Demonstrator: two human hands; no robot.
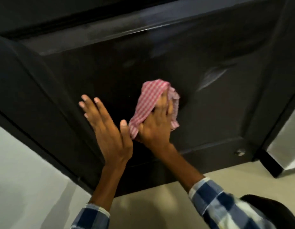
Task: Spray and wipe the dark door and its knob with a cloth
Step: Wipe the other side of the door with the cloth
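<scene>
Pressing a bunched pink-and-white checked cloth (153, 103) against the dark panelled door (209, 113), the right hand (155, 128) has its fingers (161, 104) spread over the fabric and partly tucked into its folds, thumb side pinning the lower end of the cloth. So the cloth sits smack in the middle of the door's recessed panel, sandwiched between palm and wood.

Left hand (107, 128) is just beside it, flat and open, fingers (92, 106) straight and slightly apart, tips up near the raised edge of the panel. Can't really tell if the palm touches the door or only hovers in front of it. The thumb comes right up next to the cloth's lower end.

Both wrists come out of blue-and-white plaid sleeves (214, 200). There's a pale smeary streak (211, 76) on the panel up and to the right of the cloth, and a small silvery round fitting (240, 152) near the panel's lower right corner. Pale floor (151, 207) below, light wall (28, 179) on the left.
</scene>
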